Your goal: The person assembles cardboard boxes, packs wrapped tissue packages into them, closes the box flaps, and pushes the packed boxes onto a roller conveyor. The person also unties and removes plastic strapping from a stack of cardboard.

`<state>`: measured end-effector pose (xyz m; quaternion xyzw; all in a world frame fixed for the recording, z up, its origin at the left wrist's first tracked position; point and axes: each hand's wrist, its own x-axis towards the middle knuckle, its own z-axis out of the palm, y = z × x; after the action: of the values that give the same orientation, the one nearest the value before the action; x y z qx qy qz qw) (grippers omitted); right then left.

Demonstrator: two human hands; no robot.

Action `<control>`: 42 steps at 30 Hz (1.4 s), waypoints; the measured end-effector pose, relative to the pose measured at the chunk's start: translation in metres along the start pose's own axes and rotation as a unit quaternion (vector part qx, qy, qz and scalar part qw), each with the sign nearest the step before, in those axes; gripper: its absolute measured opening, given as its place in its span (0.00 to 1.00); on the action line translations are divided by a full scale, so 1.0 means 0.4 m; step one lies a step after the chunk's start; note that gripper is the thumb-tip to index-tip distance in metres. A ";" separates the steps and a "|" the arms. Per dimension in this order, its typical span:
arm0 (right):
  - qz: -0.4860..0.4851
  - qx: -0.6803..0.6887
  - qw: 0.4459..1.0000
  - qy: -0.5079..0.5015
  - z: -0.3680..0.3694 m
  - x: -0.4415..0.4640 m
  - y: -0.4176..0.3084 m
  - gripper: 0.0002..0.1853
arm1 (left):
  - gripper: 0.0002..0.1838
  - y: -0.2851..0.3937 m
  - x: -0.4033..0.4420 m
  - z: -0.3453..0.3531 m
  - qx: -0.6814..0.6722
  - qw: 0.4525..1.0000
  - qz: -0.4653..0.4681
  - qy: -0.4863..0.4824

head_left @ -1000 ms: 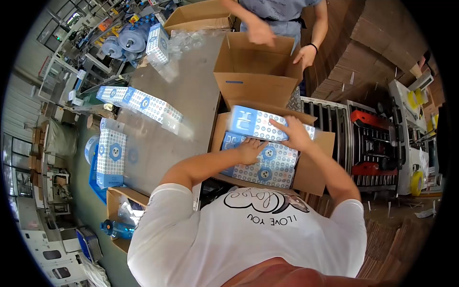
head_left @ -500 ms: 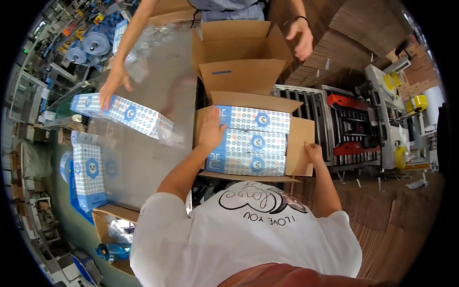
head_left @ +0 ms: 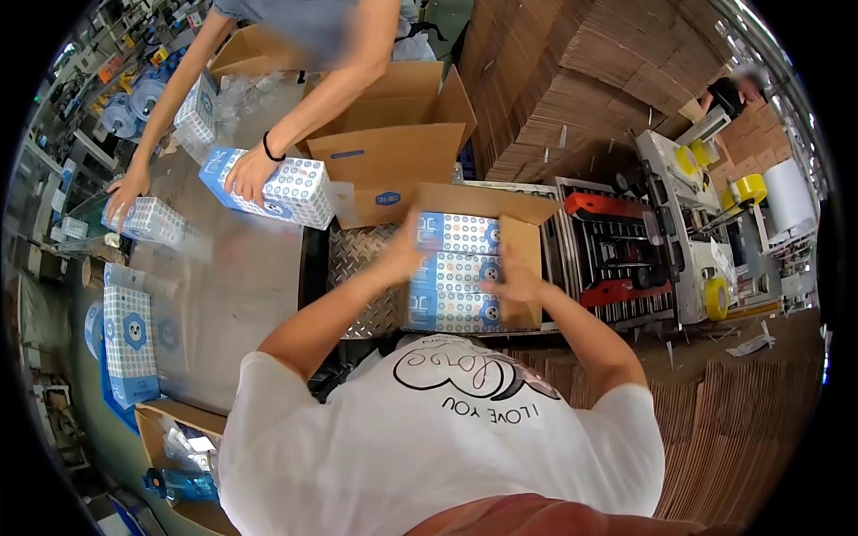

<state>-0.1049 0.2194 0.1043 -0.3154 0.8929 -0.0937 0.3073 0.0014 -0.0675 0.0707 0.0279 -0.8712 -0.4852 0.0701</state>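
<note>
An open cardboard carton [head_left: 521, 261] in front of me holds three blue-and-white patterned boxes [head_left: 458, 272] lying side by side. My left hand [head_left: 402, 255], blurred, is at the carton's left side with its fingers hidden in the blur. Over the right part of the boxes is my right hand [head_left: 518, 275], fingers spread, close to the right flap and holding nothing. The far flap of the carton stands raised.
Across from me a co-worker's hands [head_left: 253, 174] are on patterned boxes above the metal table [head_left: 241, 295]. Another open carton [head_left: 384, 161] stands beyond mine. Rollers [head_left: 556, 259] lie to the right, with stacked cardboard [head_left: 572, 71] behind.
The top box went down into the carton beside the others. My carton has shifted along the rollers, and my right hand moved from the flap's edge over the boxes. The co-worker has grasped boxes.
</note>
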 end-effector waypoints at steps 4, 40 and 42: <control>-0.020 -0.149 0.986 -0.065 -0.019 -0.048 -0.044 0.62 | 0.54 0.093 0.002 0.110 0.323 0.899 -0.030 -0.293; 0.069 -0.088 0.920 0.375 -0.148 0.145 0.592 0.33 | 0.46 0.169 0.378 0.742 -0.164 0.948 -0.082 0.259; 0.106 -0.076 0.915 0.381 -0.175 0.112 0.688 0.35 | 0.47 0.206 0.467 0.862 -0.095 0.966 -0.039 0.237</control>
<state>-0.3140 0.4053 0.0386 -0.1818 0.9750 -0.1051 -0.0727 -0.2331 0.2441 -0.0207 0.1696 -0.7774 -0.5479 0.2581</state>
